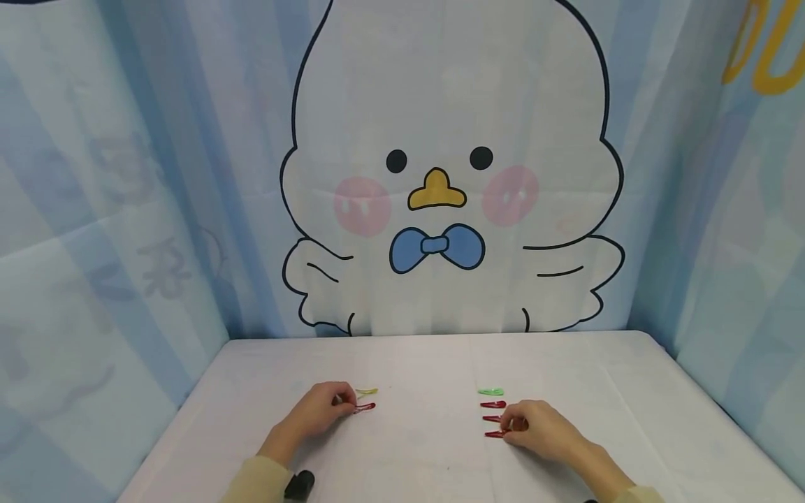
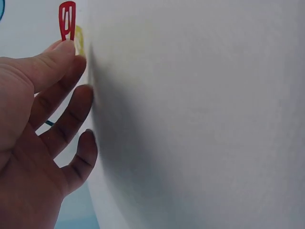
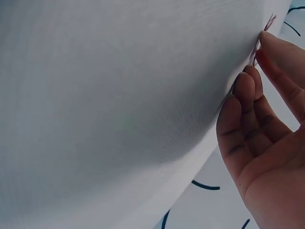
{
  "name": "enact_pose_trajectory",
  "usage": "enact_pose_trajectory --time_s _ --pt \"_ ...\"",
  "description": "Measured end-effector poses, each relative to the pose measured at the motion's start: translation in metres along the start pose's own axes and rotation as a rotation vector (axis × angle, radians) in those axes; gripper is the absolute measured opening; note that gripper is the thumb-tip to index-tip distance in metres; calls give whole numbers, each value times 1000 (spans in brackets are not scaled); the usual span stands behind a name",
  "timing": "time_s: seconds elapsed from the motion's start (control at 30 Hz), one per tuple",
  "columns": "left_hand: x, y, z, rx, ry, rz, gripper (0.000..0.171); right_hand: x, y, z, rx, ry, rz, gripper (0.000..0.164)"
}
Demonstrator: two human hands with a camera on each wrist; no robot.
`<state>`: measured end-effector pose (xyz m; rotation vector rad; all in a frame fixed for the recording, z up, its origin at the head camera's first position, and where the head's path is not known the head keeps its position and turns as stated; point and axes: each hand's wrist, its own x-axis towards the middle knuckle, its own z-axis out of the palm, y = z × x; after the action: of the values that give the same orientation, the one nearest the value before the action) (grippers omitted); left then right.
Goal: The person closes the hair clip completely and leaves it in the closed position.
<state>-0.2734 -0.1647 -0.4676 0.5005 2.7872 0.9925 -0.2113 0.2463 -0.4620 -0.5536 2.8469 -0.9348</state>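
Red snap hair clip (image 2: pixel 67 21): left side of the bench (image 1: pixel 421 447), its slotted end jutting past the thumb. Left grip (image 1: pixel 322 408) narrow, pinching the other end between thumb and forefinger, remaining fingers loosely bent.

Handling, by judgement: very light; thin, stiff, probably springy metal. Glossy coat likely slick, so a firm fingertip pinch on the narrow end seems best; hard pressure on the middle tongue might snap or flex it. Hardly fragile, but flat and awkward to lift off cloth; an edge wants a fingernail.

Just beyond it, a yellow hair clip (image 1: pixel 367 392).

Opposite, a column: green hair clip (image 1: pixel 490 392) farthest, then upper red clip (image 1: pixel 493 404), middle red clip (image 1: pixel 492 418), nearest red clip (image 1: pixel 494 434). Right grip (image 1: pixel 542 429) narrow, thumb and forefinger on the nearest one's right end.

White cloth over the bench; behind, a curtain (image 1: pixel 440 91) printed with a bow-tied chick.
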Motion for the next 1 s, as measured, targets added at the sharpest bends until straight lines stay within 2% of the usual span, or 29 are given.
enact_pose_trajectory --time_s 0.17,0.33,0.67,1.0 --pt "-3 10 -3 -32 -30 62 10 0 0 -1 -10 19 18 10" --pt "-7 22 -7 -75 -38 95 6 3 -6 -3 -24 60 24 9" --pt "-10 44 -11 -148 10 178 4 6 -27 -13 16 111 -68 7" --pt "-14 64 -10 -223 2 214 4 11 -55 -14 49 163 -101 11"
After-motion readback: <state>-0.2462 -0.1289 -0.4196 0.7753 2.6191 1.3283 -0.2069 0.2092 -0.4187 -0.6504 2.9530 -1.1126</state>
